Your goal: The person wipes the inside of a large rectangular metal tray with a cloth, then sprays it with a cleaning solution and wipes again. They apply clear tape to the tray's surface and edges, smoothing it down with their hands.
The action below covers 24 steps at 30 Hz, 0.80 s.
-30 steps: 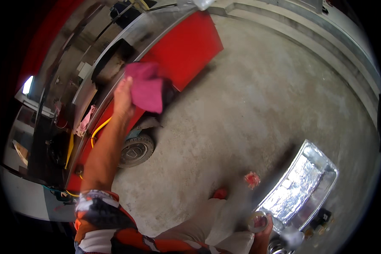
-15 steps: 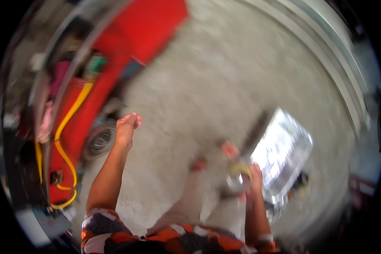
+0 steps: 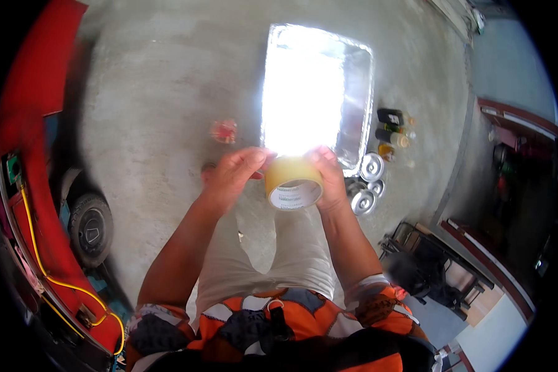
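Observation:
A wide roll of clear yellowish packing tape (image 3: 295,183) is held up in front of my waist, its white printed core facing me. My right hand (image 3: 330,177) grips the roll's right side, thumb on top. My left hand (image 3: 234,172) is closed at the roll's upper left edge, thumb and fingers pinched there; whether a tape end is between them is hidden. Beyond my hands a large shiny foil-covered box or tray (image 3: 358,99) rests on the floor. Strong glare whitens most of it.
Several small bottles (image 3: 395,136) and round metal containers (image 3: 371,167) stand right of the foil box. A red object (image 3: 224,131) lies on the concrete floor (image 3: 161,74). At left is a red vehicle (image 3: 40,68) with a wheel (image 3: 91,229) and yellow hose (image 3: 40,260). Folded chairs (image 3: 434,266) are at right.
My left hand has come from far left to the tape roll. My right hand has brought the roll to the middle. The view has turned, and the foil box now lies straight ahead.

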### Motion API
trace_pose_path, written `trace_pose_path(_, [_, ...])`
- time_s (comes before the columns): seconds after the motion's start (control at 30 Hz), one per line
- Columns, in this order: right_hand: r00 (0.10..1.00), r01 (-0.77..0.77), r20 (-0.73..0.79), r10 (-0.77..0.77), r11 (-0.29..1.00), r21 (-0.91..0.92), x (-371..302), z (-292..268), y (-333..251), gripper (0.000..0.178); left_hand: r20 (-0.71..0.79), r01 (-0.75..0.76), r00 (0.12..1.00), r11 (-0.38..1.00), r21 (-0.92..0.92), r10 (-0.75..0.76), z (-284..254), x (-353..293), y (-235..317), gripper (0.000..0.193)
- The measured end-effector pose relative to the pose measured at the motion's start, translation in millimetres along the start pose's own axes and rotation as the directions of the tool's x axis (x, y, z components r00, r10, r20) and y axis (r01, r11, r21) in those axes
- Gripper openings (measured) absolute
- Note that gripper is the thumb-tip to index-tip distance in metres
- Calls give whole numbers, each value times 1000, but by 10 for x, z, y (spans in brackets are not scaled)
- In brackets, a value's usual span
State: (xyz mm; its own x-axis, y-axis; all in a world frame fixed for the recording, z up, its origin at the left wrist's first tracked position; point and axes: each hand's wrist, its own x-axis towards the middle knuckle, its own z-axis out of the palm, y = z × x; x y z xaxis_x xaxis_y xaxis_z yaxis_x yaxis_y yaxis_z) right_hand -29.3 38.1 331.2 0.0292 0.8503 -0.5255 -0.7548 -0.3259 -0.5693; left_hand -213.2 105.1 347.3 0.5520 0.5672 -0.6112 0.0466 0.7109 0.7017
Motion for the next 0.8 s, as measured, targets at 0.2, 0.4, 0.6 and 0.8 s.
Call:
trace_pose_path(0.2, [995,8,-102,3,994,108,-255,-683,-211,16,137,41,989,986,161,-64,629,426,-178,24])
trace_pose_path(0.4, [994,-2,-107,22,983,182,-375,-1128,-181,12,173,96,976,975,201,-132,925,700,-427,19])
trace_pose_path(0.6, [995,-31,-85,51,974,223,-422,-1523,-35,12,77,60,995,992,111,-69,1022,846,-595,19])
trace_pose_path(0.8, [982,-82,-138,130,946,314,-425,-1650,88,11,240,160,949,967,197,-206,1193,999,-661,21])
